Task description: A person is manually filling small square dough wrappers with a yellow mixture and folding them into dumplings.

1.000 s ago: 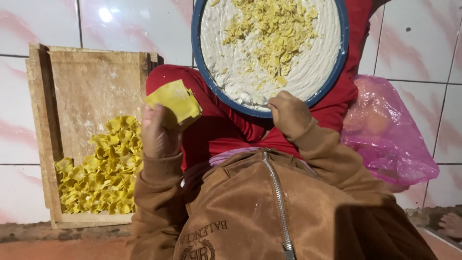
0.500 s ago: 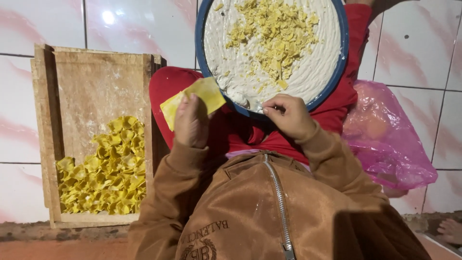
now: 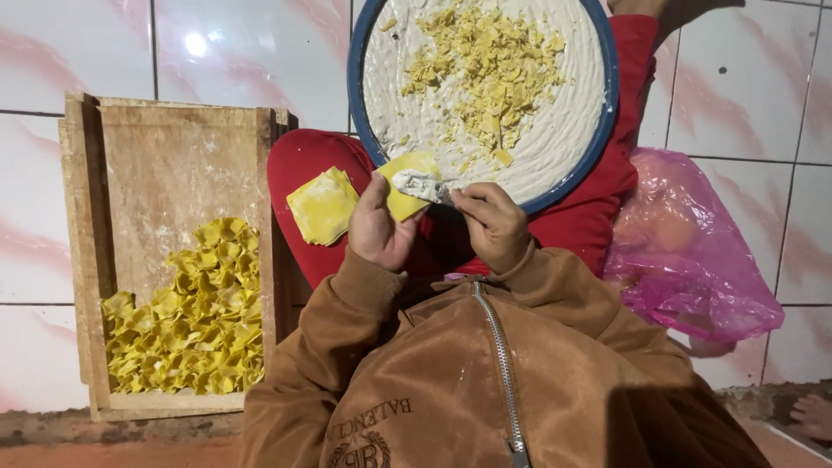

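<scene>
Fingers (image 3: pixel 381 227) of left hand (image 3: pixel 377 234) cup yellow wrapper (image 3: pixel 407 186); right hand (image 3: pixel 490 221) pinches filling (image 3: pixel 420 184) by bowl (image 3: pixel 360 104) rim; center dab, keep edges clean.

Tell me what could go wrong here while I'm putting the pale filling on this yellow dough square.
The left hand cups the yellow dough square loosely, so the pale grey filling pressed on by the right hand might smear over its edge. The stack of spare yellow squares lies on the red trouser leg and may slide off. The blue-rimmed round bowl rests across the lap and could tip.
</scene>
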